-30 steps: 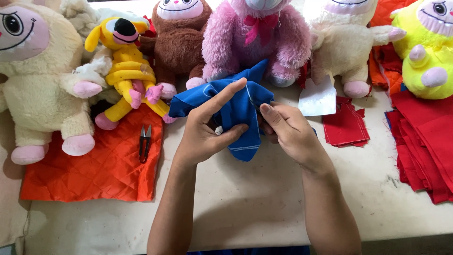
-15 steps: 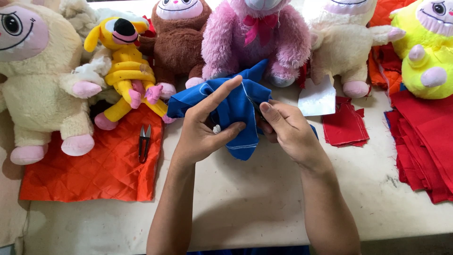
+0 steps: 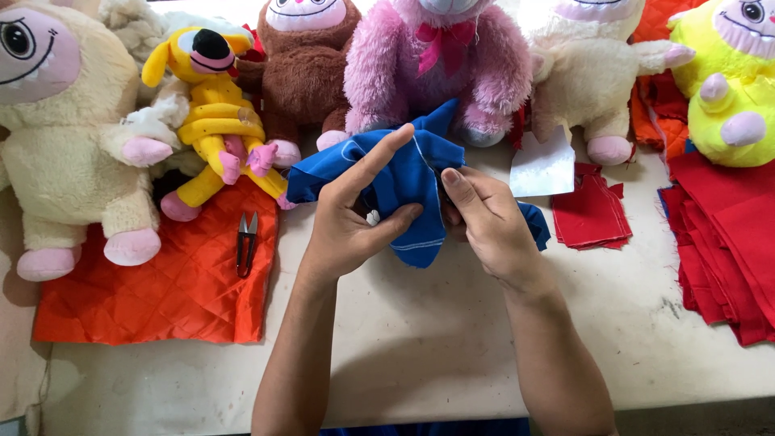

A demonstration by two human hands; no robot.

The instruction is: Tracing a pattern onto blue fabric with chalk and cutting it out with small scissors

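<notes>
Pale tabletop (image 3: 452,347): both hands, left hand (image 3: 351,218) and right hand (image 3: 484,222), pinch the blue cloth garment (image 3: 412,173); it looks soft, light, best held at seams.

Behind your hands a row of plush toys (image 3: 436,64) walls off the far edge. Thread snips (image 3: 246,242) on the orange quilted cloth (image 3: 161,291) block your left; red fabric stacks (image 3: 726,234) crowd your right. Bare table (image 3: 420,347) lies open toward you.
</notes>
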